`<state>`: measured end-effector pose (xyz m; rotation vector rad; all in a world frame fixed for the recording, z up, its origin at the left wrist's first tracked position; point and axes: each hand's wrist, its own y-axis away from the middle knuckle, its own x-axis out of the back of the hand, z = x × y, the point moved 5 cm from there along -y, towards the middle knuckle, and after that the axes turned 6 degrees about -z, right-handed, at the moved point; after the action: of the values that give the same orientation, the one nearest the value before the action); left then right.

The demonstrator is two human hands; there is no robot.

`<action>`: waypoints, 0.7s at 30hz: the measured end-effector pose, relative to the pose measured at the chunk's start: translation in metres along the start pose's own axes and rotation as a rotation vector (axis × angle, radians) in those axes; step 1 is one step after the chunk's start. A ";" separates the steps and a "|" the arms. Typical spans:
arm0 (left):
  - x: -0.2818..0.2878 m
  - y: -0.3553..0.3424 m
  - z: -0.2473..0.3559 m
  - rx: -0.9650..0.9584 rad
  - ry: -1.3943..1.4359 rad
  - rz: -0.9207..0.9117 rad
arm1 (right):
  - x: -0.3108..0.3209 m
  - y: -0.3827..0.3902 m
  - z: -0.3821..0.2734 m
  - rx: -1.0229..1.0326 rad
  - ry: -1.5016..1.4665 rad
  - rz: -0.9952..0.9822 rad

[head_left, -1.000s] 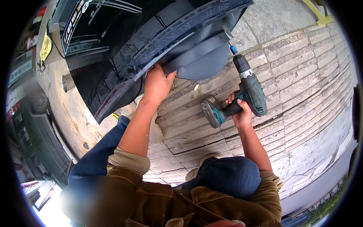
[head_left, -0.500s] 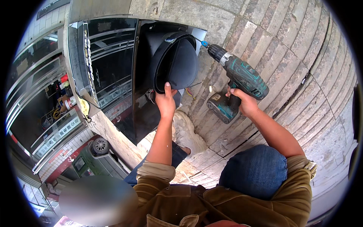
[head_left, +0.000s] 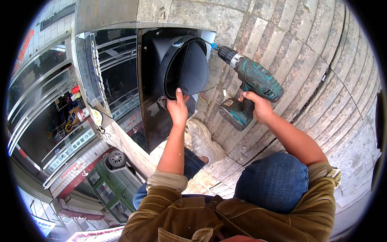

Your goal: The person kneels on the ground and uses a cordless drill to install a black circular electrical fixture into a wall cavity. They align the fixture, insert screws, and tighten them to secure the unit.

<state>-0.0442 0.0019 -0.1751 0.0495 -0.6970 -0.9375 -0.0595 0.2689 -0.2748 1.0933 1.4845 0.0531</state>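
My right hand is wrapped round the handle of a teal and black cordless drill. Its chuck points up and left, and the blue-collared bit reaches the pale corner beside the duct collar; whether it touches a screw is too small to tell. With thumb over the near rim, my left hand grips a round black duct collar, its fingers partly hidden beneath. A dark half-round flap tilts within the collar. The collar sits on a black, glossy-panelled appliance casing.
Loose thin wires show beside the casing, near my shoe. Grooved stone paving runs to the right. A yellow object on a cord hangs at the casing's left edge. Beyond stand a green vehicle and a glass shopfront.
The drill has shifted slightly left, its bit closer to the collar's edge. Both hands keep their holds. The view has turned a little, showing more of the green vehicle; the blurred shape at lower left is gone.
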 end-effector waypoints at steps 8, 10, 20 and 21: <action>-0.006 -0.006 0.000 -0.008 0.001 0.006 | 0.000 -0.011 0.000 0.023 -0.056 -0.030; -0.006 -0.007 -0.002 -0.019 0.010 0.007 | 0.002 -0.013 0.001 0.035 -0.068 -0.041; -0.009 -0.003 0.003 0.040 0.002 0.009 | 0.002 -0.019 -0.012 0.018 -0.050 -0.147; -0.007 -0.004 0.001 0.045 0.003 0.012 | -0.003 -0.018 -0.020 0.029 -0.058 -0.163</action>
<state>-0.0506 0.0050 -0.1794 0.0859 -0.7150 -0.9099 -0.0859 0.2683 -0.2781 0.9857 1.5213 -0.1139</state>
